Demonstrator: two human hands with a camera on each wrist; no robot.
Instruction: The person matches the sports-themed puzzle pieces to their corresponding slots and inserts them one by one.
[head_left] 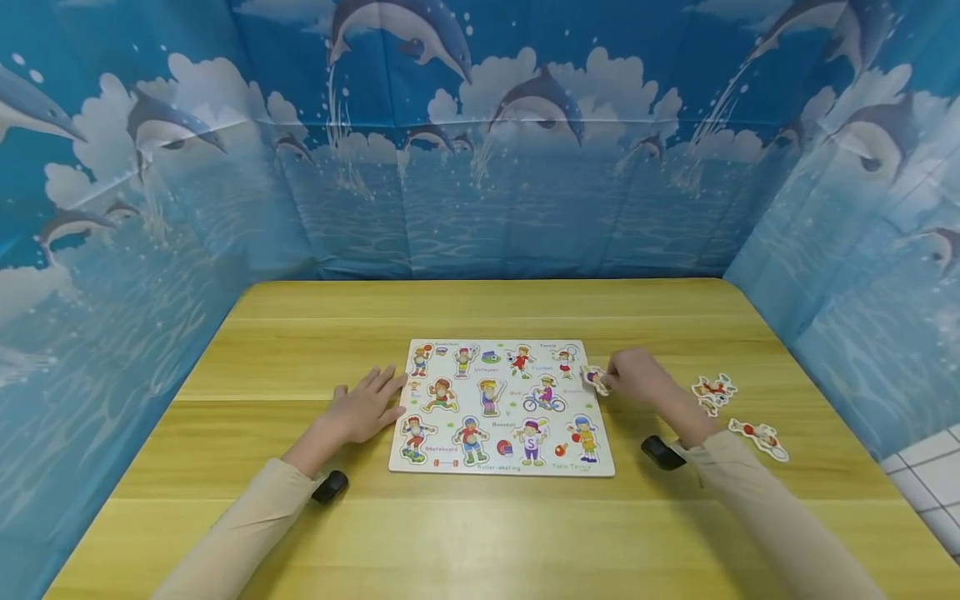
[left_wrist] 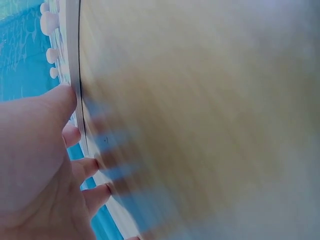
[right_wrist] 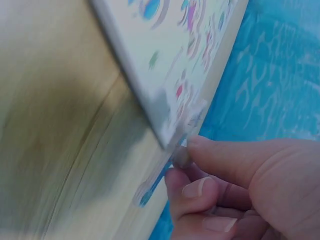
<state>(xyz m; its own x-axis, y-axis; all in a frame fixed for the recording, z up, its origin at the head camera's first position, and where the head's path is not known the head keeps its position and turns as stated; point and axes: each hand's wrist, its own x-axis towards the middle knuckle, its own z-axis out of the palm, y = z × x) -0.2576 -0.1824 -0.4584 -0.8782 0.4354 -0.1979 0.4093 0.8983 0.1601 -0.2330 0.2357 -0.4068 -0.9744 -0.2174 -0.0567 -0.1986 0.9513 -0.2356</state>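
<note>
A white wooden peg puzzle board (head_left: 502,470) with printed sports children lies flat on the table. My left hand (head_left: 367,408) rests at its left edge, fingers spread and fairly straight. In the left wrist view, the thumb (left_wrist: 64,100) and fingertips are right along that edge. My right hand (head_left: 643,382) is just off the board's upper right edge. Its thumb and curled index finger pinch a puzzle piece (head_left: 595,379) by a small round knob (right_wrist: 181,157). The right wrist view shows this piece tilted close beside the board's corner, its picture blurred.
More loose puzzle pieces (head_left: 714,390) lie on the table right of my right hand, with a racket player piece (head_left: 762,438) nearer me. The yellow wood-grain table (head_left: 480,533) meets a blue dolphin curtain (head_left: 480,208) at the back and sides.
</note>
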